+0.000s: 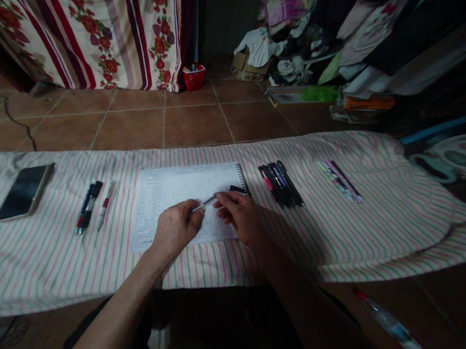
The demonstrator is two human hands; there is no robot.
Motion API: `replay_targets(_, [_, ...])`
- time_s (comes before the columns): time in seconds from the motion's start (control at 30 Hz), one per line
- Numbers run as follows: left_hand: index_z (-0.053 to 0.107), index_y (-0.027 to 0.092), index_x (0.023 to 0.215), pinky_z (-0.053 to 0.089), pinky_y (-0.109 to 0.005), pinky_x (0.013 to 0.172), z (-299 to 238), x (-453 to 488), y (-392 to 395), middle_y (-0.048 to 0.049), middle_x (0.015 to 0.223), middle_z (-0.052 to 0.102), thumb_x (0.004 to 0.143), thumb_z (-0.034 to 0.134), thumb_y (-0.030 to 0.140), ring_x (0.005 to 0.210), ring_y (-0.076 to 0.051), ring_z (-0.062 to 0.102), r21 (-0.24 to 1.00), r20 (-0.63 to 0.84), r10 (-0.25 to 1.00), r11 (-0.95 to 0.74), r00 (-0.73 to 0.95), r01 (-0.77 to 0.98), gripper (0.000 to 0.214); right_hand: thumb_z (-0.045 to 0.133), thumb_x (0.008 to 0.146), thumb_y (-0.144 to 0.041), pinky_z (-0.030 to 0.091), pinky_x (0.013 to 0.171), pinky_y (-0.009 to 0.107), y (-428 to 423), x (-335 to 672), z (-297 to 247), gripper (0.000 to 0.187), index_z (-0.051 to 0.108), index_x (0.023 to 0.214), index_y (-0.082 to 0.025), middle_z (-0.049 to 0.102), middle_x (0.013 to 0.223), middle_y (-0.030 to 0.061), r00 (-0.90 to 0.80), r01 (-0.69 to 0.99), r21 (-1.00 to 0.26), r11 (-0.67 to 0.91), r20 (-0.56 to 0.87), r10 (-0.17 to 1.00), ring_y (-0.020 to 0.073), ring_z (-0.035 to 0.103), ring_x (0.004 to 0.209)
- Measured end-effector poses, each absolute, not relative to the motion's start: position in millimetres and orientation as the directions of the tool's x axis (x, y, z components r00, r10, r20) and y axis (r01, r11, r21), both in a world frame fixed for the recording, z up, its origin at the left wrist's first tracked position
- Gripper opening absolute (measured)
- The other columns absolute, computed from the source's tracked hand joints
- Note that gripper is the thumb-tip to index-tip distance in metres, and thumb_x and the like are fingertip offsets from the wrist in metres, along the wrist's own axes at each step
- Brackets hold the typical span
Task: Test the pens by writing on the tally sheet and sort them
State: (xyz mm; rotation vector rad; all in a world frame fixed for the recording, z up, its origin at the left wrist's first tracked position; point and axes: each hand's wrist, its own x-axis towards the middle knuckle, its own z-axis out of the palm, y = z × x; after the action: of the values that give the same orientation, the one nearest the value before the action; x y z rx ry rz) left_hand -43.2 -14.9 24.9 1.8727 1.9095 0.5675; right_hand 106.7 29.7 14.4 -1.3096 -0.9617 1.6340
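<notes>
Both hands meet over a spiral notebook (pixel 178 192) lying open on a striped cloth (pixel 382 227). My left hand (pixel 176 230) is closed, pinching the near end of a pen (pixel 208 200) with a silver barrel. My right hand (pixel 240 214) is closed on the pen's dark far end (pixel 238 189). The pen lies nearly level just above the page. Whether its cap is on or off is hidden by my fingers.
Left of the notebook lie three pens (pixel 92 207) and a phone (pixel 22 192). To the right are a row of several pens (pixel 281 184) and a flat ruler-like strip (pixel 340 181). A red basket (pixel 194 76) and piled clothes (pixel 310 34) stand beyond on the tiled floor.
</notes>
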Motion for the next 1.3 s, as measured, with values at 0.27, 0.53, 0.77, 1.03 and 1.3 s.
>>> replay_targets(0.27, [0.067,0.018,0.099,0.042,-0.026,0.063,24,-44,-14,-0.0064,0.082,0.072,0.088,0.047,0.034,0.072,-0.019,0.065,0.52,-0.029,0.999,0.038,-0.027,0.853,0.028,0.072,0.061,-0.038,0.035,0.036,0.016,32,107,13,0.024,0.065,0.069,-0.016,0.064,0.06,-0.0008,-0.088,-0.17,-0.913,-0.37,-0.36,0.929,0.0073,0.054,0.045])
replay_targets(0.53, [0.067,0.018,0.104,0.043,-0.027,0.066,28,-50,-15,-0.0067,0.087,0.073,0.088,0.047,0.033,0.076,-0.02,0.066,0.494,-0.063,0.998,0.046,-0.017,0.868,0.029,0.072,0.06,-0.037,0.038,0.037,0.017,36,109,11,0.025,0.064,0.072,-0.016,0.065,0.062,-0.0009,-0.011,-0.203,-0.907,-0.37,-0.376,0.927,0.0075,0.055,0.046])
replay_targets(0.77, [0.066,0.017,0.107,0.044,-0.027,0.067,30,-57,-20,-0.0069,0.089,0.073,0.088,0.048,0.032,0.077,-0.02,0.066,0.463,-0.074,0.997,0.06,-0.029,0.884,0.03,0.073,0.061,-0.033,0.039,0.037,0.016,42,116,11,0.022,0.064,0.073,-0.016,0.065,0.06,-0.0009,0.061,-0.253,-0.903,-0.346,-0.372,0.926,0.0074,0.055,0.046])
replay_targets(1.03, [0.066,0.016,0.105,0.045,-0.03,0.067,29,-72,-25,-0.0078,0.087,0.073,0.088,0.047,0.034,0.077,-0.023,0.067,0.442,-0.076,0.996,0.083,-0.055,0.893,0.031,0.075,0.063,-0.031,0.05,0.046,0.018,44,123,9,0.02,0.064,0.072,-0.016,0.066,0.06,-0.0004,0.111,-0.333,-0.897,-0.292,-0.345,0.932,0.0105,0.063,0.053])
replay_targets(1.3, [0.067,0.018,0.1,0.044,-0.029,0.064,30,-88,-29,-0.0069,0.084,0.072,0.088,0.043,0.038,0.074,-0.022,0.067,0.365,-0.068,0.995,0.094,-0.074,0.926,0.034,0.074,0.067,-0.033,0.057,0.057,0.021,42,122,5,0.022,0.063,0.072,-0.014,0.069,0.065,0.0016,0.102,-0.387,-0.894,-0.225,-0.284,0.953,0.0121,0.067,0.06])
